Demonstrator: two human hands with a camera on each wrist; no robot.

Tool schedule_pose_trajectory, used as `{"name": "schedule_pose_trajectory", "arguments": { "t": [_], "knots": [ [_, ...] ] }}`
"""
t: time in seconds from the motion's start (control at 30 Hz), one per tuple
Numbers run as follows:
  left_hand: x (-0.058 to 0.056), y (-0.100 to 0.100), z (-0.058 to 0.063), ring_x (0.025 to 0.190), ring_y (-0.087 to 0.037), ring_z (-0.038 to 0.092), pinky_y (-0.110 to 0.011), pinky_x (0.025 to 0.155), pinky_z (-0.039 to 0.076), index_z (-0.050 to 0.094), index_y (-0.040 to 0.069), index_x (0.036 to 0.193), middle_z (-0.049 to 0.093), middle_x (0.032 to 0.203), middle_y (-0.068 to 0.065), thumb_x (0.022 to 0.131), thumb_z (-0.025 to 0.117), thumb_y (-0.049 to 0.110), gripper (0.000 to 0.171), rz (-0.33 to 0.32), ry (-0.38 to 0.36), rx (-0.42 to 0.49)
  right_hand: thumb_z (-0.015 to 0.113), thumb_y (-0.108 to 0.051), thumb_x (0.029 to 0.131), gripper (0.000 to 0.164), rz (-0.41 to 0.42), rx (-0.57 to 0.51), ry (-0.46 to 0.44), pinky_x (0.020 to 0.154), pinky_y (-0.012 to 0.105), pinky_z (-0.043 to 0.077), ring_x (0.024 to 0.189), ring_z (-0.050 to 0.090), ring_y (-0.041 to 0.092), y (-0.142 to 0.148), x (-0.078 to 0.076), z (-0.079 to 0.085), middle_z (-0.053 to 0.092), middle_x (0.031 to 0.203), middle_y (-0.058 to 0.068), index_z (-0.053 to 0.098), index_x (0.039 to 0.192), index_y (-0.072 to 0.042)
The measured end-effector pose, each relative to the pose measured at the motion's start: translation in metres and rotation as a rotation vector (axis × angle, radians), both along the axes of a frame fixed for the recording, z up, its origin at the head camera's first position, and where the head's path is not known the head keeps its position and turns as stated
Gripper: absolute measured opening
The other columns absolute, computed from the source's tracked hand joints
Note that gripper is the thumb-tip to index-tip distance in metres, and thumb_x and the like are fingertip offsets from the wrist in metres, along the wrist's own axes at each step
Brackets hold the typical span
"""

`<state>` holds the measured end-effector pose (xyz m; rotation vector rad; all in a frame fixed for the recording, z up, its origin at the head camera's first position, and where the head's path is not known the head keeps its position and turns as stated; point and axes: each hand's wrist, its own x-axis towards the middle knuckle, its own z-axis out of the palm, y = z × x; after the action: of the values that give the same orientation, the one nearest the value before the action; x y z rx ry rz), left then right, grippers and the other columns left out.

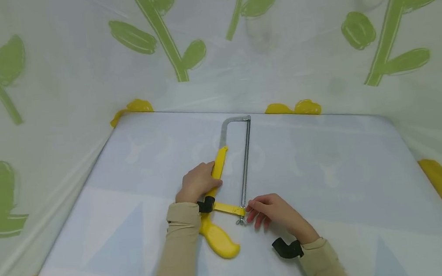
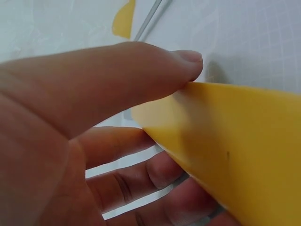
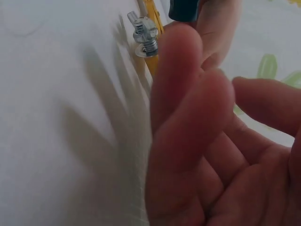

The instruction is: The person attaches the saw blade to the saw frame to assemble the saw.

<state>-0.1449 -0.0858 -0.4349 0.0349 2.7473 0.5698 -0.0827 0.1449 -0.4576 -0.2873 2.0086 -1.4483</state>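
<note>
A hacksaw [image 1: 218,166] with a yellow frame and a grey metal front end lies on the table, its yellow handle [image 1: 221,242] toward me. My left hand [image 1: 199,181] grips the frame's yellow spine; in the left wrist view the thumb [image 2: 141,70] presses one edge and the fingers curl on the other side. The blade [image 1: 245,162] runs along the right side of the frame. At its near end is a metal wing nut [image 3: 145,33]. My right hand [image 1: 275,212] hovers just right of the wing nut, fingers loosely bent, holding nothing.
The pale table [image 1: 328,190] has a faint printed pattern. Behind it and at its sides hangs a whitish curtain [image 1: 297,61] with green leaves and yellow shapes. Each wrist carries a black camera mount [image 1: 287,248].
</note>
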Motion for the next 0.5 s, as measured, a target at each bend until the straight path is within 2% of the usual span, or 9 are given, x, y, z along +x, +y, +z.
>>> {"name": "schedule_pose_trajectory", "arguments": {
  "t": [0.17,0.5],
  "knots": [
    [0.0004,-0.0011,0.0015,0.076,-0.018,0.049,-0.034,0.065,0.042,0.043,0.016,0.132,0.054,0.100,-0.004,0.078,0.064,0.035,0.061,-0.001,-0.001,0.009,0.048,-0.039,0.090,0.038,0.044,0.032,-0.004,0.048,0.034,0.047,0.058,0.060,0.025,-0.0015,0.0030,-0.0014,0.065,0.072,0.009,0.065,0.087,-0.006],
    [0.0004,-0.0007,0.0018,0.072,-0.018,0.049,-0.033,0.061,0.041,0.047,0.015,0.126,0.055,0.091,-0.003,0.079,0.063,0.032,0.053,-0.012,0.019,0.006,0.050,-0.042,0.088,0.038,0.025,0.119,0.013,0.046,0.033,0.046,0.050,0.056,0.020,-0.0036,0.0078,0.0007,0.059,0.061,0.008,0.065,0.080,-0.007]
  ]
}}
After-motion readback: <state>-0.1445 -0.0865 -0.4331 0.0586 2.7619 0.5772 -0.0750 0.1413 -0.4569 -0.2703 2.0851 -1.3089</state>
